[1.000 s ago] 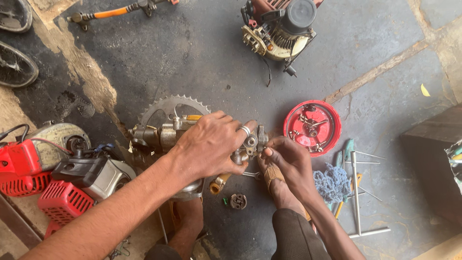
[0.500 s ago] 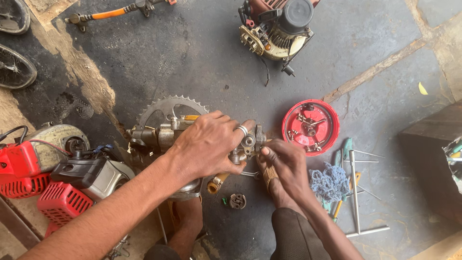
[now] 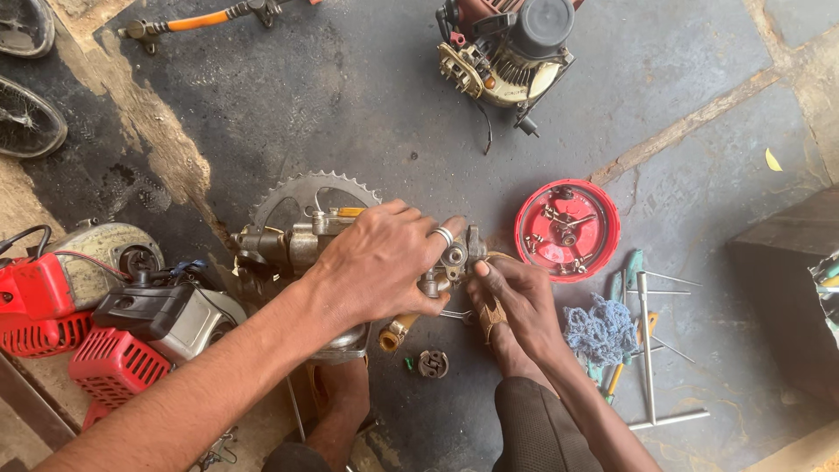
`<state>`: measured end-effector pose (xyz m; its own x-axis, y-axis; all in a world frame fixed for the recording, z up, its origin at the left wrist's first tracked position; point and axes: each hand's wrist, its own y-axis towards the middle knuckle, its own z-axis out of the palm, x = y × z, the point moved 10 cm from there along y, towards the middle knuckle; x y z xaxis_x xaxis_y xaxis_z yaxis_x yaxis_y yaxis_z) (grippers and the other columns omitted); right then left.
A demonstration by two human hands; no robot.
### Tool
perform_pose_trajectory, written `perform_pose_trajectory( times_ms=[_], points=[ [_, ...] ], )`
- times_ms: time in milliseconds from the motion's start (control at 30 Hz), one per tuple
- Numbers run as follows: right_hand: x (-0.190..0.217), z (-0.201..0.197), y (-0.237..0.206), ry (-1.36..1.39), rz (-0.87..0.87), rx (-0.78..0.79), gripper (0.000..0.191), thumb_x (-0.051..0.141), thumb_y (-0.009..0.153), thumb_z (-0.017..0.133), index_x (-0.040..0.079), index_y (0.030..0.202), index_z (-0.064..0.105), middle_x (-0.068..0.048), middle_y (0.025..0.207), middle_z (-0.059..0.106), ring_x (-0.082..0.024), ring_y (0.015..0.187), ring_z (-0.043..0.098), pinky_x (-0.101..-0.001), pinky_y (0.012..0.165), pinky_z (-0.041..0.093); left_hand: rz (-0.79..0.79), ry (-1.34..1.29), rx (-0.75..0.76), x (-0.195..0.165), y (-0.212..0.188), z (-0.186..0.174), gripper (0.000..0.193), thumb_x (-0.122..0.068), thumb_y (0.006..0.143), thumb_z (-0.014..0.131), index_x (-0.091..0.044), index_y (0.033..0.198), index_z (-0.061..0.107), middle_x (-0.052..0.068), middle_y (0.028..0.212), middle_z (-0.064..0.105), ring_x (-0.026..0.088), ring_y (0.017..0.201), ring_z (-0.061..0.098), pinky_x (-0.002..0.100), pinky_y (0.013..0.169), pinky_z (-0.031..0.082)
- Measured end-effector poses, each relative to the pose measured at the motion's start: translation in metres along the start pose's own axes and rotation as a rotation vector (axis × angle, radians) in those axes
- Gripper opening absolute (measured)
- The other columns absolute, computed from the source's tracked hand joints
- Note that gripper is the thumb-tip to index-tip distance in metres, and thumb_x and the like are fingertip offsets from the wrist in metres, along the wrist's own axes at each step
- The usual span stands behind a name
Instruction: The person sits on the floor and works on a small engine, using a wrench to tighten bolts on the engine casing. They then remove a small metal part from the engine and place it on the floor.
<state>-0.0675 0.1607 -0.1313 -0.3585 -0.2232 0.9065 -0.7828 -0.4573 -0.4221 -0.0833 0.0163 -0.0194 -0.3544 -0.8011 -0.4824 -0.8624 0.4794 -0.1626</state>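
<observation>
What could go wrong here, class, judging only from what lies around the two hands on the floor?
The left hand rests close to the toothed saw blade; a slip might cut it. The right hand works a small metal part over bare floor, so pieces could roll away. Loose screws sit in the open red lid, easily knocked.

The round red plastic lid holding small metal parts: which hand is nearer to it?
Right. The right hand lies just lower-left of the red lid; the left hand is farther left, on the metal engine part.
</observation>
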Motion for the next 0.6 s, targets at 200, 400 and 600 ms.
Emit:
perform_pose_trajectory(
  times_ms=[200,400,600],
  points=[
    [0.012,-0.008,-0.006,-0.048,-0.119,-0.084,0.019,0.015,0.094,0.07,-0.004,0.095,0.07,-0.003,0.086,0.069,-0.009,0.08,0.063,-0.0262,0.071,0.052,0.014,0.026,0.0,-0.001,0.0,0.001,0.088,-0.049,0.065,0.088,0.007,0.126,0.062,0.018,0.078,0.073,0.028,0.074,0.072,0.037,0.077,0.054],
    [0.008,-0.008,-0.002,-0.16,-0.052,-0.062,0.02,0.014,0.099,0.071,-0.004,0.091,0.071,-0.006,0.081,0.068,-0.011,0.077,0.062,-0.0279,0.069,0.051,0.007,0.001,-0.015,0.0,0.0,0.001,0.082,-0.046,0.067,0.088,0.006,0.126,0.063,0.017,0.078,0.073,0.028,0.076,0.072,0.037,0.078,0.055],
    [0.005,-0.007,-0.006,0.009,-0.07,-0.077,0.019,0.015,0.093,0.069,-0.003,0.095,0.069,-0.003,0.086,0.069,-0.008,0.078,0.063,-0.025,0.069,0.053,0.008,0.024,0.023,0.0,0.001,0.007,0.088,-0.05,0.066,0.088,0.007,0.128,0.061,0.018,0.078,0.073,0.028,0.072,0.071,0.037,0.076,0.055]
  ],
)
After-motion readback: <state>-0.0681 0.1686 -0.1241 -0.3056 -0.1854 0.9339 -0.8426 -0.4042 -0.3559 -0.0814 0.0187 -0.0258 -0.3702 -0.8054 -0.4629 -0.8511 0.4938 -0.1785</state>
